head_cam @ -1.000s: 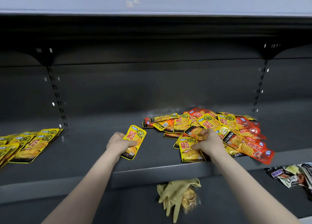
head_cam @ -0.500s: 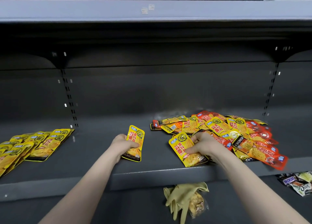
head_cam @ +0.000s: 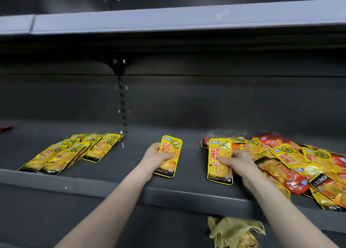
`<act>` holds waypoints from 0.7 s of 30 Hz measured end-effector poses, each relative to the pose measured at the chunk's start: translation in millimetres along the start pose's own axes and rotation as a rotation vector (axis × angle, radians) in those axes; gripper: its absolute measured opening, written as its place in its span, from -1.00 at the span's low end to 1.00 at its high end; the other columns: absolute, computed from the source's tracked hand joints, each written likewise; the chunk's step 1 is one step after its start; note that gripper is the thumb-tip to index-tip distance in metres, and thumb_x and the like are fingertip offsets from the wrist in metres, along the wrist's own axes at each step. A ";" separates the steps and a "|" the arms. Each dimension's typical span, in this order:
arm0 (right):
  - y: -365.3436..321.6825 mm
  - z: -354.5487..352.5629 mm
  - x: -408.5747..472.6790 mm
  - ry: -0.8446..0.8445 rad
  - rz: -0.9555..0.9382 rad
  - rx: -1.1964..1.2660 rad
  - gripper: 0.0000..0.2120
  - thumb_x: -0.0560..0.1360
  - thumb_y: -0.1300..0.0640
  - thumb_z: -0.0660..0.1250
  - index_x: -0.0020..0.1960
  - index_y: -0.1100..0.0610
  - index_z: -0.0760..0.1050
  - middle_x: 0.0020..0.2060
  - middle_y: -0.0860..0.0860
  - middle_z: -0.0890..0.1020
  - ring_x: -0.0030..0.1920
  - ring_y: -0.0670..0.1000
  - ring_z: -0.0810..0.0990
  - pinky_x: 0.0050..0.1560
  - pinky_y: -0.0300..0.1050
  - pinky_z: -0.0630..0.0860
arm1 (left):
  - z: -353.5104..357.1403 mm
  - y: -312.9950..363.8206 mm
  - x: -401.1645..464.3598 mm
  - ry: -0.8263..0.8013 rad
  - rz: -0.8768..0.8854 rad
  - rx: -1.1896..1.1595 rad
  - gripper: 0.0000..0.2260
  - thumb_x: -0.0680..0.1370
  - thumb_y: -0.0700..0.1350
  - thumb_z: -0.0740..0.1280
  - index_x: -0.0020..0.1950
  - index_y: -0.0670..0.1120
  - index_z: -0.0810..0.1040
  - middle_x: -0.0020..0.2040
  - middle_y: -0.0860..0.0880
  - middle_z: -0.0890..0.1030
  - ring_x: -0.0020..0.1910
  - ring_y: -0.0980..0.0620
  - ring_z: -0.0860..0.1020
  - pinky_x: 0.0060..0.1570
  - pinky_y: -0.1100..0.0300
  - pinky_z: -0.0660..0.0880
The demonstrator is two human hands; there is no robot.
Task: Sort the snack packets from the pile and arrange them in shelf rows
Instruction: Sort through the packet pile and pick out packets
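My left hand [head_cam: 155,157] grips a yellow snack packet [head_cam: 171,150] upright over the middle of the grey shelf [head_cam: 187,195]. A second yellow packet [head_cam: 220,154] is pinched by my right hand [head_cam: 237,162] at the left edge of the mixed pile of yellow and red packets [head_cam: 292,163]. Rows of overlapping yellow packets [head_cam: 74,152] lie flat on the shelf to the left.
A slotted upright [head_cam: 122,101] runs down the dark back panel behind the rows. Another shelf [head_cam: 168,19] hangs overhead. A yellowish glove [head_cam: 234,229] lies on the level below. A red packet edge [head_cam: 5,129] shows at far left.
My right hand has lifted a yellow packet out of the pile and turned it upright. My view has swung left, bringing the sorted rows closer to the middle.
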State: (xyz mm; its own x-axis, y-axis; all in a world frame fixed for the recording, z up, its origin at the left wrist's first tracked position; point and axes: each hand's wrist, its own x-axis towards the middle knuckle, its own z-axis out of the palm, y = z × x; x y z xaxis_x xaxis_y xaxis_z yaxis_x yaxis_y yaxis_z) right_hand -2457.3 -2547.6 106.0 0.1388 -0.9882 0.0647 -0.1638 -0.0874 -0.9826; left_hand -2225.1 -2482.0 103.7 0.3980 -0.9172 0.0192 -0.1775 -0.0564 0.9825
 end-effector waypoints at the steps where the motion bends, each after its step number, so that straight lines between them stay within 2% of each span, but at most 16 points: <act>1: -0.6 8.7 3.1 -0.003 0.009 0.016 -0.85 0.38 0.36 0.44 -0.08 0.36 0.54 -0.07 0.26 0.63 -0.23 0.11 0.60 -0.18 -0.10 0.58 | -6.2 0.6 -1.7 0.013 0.006 -0.004 -0.72 0.44 -0.27 0.42 0.13 -0.20 0.51 -0.08 -0.10 0.64 -0.24 0.01 0.59 -0.18 0.19 0.52; 5: -10.3 49.9 5.3 -0.051 0.031 0.073 -0.85 0.40 0.37 0.41 -0.03 0.32 0.56 -0.24 0.13 0.64 -0.41 -0.05 0.62 -0.43 -0.28 0.52 | -41.4 -0.2 -1.0 0.058 0.014 0.030 -0.66 0.37 -0.17 0.48 0.11 -0.17 0.52 0.00 -0.13 0.65 -0.18 0.00 0.59 -0.13 0.18 0.51; 8: -18.6 89.5 5.6 -0.095 0.049 0.102 -0.89 0.41 0.36 0.40 -0.06 0.29 0.55 -0.25 0.13 0.64 -0.38 -0.03 0.60 -0.34 -0.20 0.55 | -79.6 -3.4 7.8 0.075 0.021 0.062 -0.74 0.40 -0.18 0.47 0.04 -0.14 0.51 -0.03 -0.12 0.64 -0.19 0.01 0.58 -0.12 0.17 0.51; 11: -26.8 138.2 4.6 -0.118 0.040 0.096 -0.86 0.41 0.34 0.40 -0.03 0.30 0.55 -0.25 0.12 0.64 -0.32 0.02 0.59 -0.24 -0.14 0.51 | -127.3 -9.3 20.1 0.091 0.043 0.072 -0.76 0.44 -0.20 0.44 0.06 -0.12 0.50 -0.13 -0.04 0.61 -0.26 0.09 0.55 -0.26 0.26 0.47; 15: -40.0 217.2 -0.6 -0.141 0.037 0.091 -0.90 0.41 0.32 0.41 -0.11 0.23 0.52 -0.25 0.12 0.63 -0.30 0.02 0.56 -0.25 -0.15 0.46 | -205.7 -14.1 37.3 0.108 0.074 0.074 -0.76 0.44 -0.21 0.44 0.07 -0.14 0.50 -0.18 -0.03 0.61 -0.29 0.09 0.55 -0.34 0.32 0.47; 21: -52.4 318.6 -6.5 -0.166 0.075 0.108 -0.89 0.42 0.30 0.42 -0.19 0.16 0.51 -0.30 0.04 0.64 -0.33 -0.03 0.58 -0.29 -0.22 0.48 | -306.6 -25.7 69.8 0.110 0.074 0.066 -0.72 0.40 -0.16 0.47 0.08 -0.18 0.55 -0.06 -0.13 0.67 -0.15 -0.07 0.63 -0.04 0.05 0.54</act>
State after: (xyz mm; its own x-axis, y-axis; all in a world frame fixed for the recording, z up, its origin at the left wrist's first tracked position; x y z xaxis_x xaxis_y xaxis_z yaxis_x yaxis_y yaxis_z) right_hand -2138.4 -2496.5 101.7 0.2908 -0.9563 -0.0305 -0.0757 0.0088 -0.9971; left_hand -1916.7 -2423.7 136.5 0.4775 -0.8711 0.1149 -0.2672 -0.0194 0.9634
